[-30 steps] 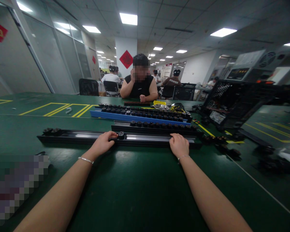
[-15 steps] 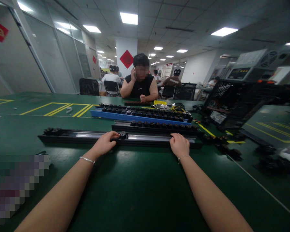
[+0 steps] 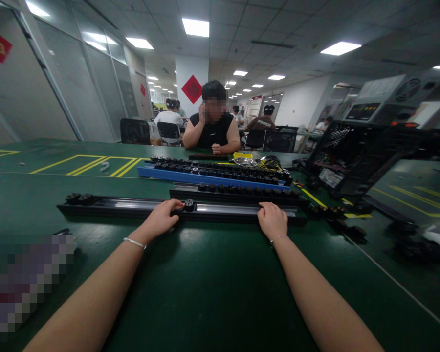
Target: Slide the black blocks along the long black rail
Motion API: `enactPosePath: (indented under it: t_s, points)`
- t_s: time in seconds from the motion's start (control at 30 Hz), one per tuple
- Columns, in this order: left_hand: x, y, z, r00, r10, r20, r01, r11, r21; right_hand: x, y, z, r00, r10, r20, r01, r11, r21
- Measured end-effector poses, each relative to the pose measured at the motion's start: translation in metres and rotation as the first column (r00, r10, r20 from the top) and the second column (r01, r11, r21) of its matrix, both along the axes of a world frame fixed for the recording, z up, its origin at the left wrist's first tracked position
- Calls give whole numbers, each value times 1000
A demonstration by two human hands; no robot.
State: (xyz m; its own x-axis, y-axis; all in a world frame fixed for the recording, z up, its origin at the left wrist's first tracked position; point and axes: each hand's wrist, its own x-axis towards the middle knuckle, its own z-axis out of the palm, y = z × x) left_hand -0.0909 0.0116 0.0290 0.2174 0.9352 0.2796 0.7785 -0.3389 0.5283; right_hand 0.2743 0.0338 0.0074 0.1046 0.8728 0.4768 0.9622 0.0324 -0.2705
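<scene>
A long black rail (image 3: pixel 124 207) with a shiny groove lies across the green table (image 3: pixel 212 283) in front of me. My left hand (image 3: pixel 162 219) rests on the rail's near edge, fingers curled, fingertips against a small black slider (image 3: pixel 189 205) sitting in the groove. My right hand (image 3: pixel 272 220) grips the rail further right, fingers bent over its top. Two more black sliders (image 3: pixel 79 198) sit at the rail's left end.
Behind lie a second black rail (image 3: pixel 238 194) and a blue-backed rail (image 3: pixel 212 175), both lined with several sliders. A black crate (image 3: pixel 355 156) and loose black parts (image 3: pixel 337 220) are at the right. A person (image 3: pixel 212 122) sits across the table. A pixelated patch covers the lower left.
My left hand and the small slider have shifted slightly right along the rail. My right hand has stayed put.
</scene>
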Motion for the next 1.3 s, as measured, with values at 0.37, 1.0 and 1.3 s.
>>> enactPosePath:
  t_s: [0.37, 1.0, 1.3]
  points:
    - [9, -2, 1, 999, -28, -19, 28, 1000, -8, 0, 2, -3, 1000, -16, 13, 16, 999, 31]
    - [23, -6, 2, 996, -46, -78, 46, 999, 0, -2, 0, 1, 1000, -13, 0, 13, 1000, -9]
    - [25, -6, 1, 988, -74, -136, 74, 997, -6, -2, 0, -1, 1000, -20, 7, 20, 1000, 4]
